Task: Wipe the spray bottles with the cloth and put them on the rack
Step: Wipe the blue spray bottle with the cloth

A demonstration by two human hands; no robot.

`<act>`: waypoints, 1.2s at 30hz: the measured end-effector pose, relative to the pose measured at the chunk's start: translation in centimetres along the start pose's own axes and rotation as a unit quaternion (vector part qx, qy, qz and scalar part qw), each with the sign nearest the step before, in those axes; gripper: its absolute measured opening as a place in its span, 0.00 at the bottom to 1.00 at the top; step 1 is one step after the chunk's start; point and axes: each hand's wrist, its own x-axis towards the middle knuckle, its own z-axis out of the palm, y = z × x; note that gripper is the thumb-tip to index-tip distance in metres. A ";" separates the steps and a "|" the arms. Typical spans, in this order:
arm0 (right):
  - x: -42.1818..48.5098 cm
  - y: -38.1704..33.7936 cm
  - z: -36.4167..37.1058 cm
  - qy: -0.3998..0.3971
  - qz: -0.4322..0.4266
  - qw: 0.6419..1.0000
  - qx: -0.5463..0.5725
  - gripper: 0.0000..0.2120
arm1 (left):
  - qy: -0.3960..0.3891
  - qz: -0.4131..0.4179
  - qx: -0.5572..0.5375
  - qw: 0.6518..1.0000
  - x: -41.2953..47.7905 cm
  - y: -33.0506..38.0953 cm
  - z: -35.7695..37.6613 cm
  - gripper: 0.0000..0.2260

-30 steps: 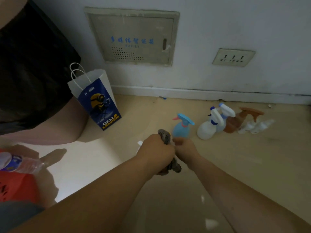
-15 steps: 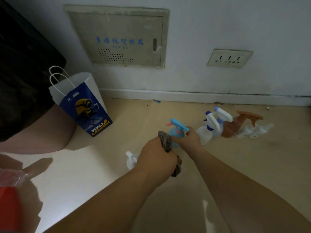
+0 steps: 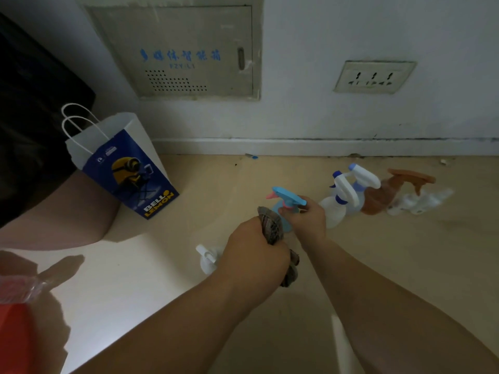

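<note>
A crumpled brown patterned cloth (image 3: 270, 225) is gripped in the curled left hand (image 3: 253, 255). Just beyond it, a light-blue plastic spray bottle (image 3: 287, 197) is held round the neck by the right hand (image 3: 309, 220), seemingly resting on the beige floor (image 3: 405, 252), left of a white plastic spray bottle (image 3: 333, 210).

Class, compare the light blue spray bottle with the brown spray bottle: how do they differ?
The light blue spray bottle has a pink nozzle; the brown spray bottle is brown throughout. The right hand grips the blue one; the brown one sits untouched among others. Both have trigger heads.
</note>
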 end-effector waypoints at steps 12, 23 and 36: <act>-3.8 -9.4 -2.0 -0.026 -0.073 0.997 -0.030 0.17 | 0.015 0.052 -0.010 0.998 -3.1 2.6 -2.5 0.06; -18.1 -22.0 -9.4 -0.052 -0.218 0.960 -0.167 0.13 | 0.032 0.131 -0.144 0.980 -12.5 6.5 -7.5 0.02; -33.1 -27.0 -15.7 -0.024 -0.347 0.886 -0.308 0.12 | -0.085 0.261 -0.230 0.934 -20.3 7.3 -11.0 0.12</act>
